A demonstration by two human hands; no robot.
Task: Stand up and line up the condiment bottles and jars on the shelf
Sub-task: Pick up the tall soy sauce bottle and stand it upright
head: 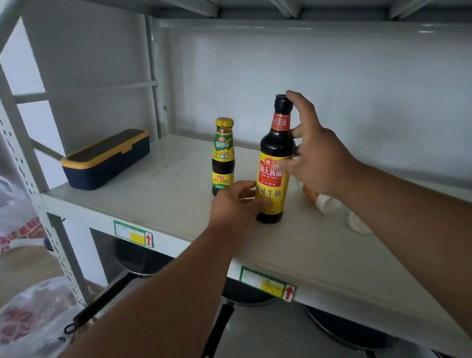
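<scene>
A tall dark soy sauce bottle (274, 161) with a yellow and red label stands upright on the grey shelf (168, 182). My left hand (237, 206) curls its fingers round the bottle's base. My right hand (315, 149) holds it higher up, thumb on the label and a fingertip at the black cap. Just left of it and further back stands a smaller oyster sauce bottle (222, 156) with a gold cap, upright. Behind my right wrist lies a toppled clear bottle (327, 204) with orange at one end, partly hidden.
A navy box with a yellow-edged lid (106, 159) sits at the shelf's left end. Frying pans (138, 271) lie on the lower shelf, handles sticking out forward. Plastic bags (30, 323) sit on the floor at left. The upper shelf hangs overhead.
</scene>
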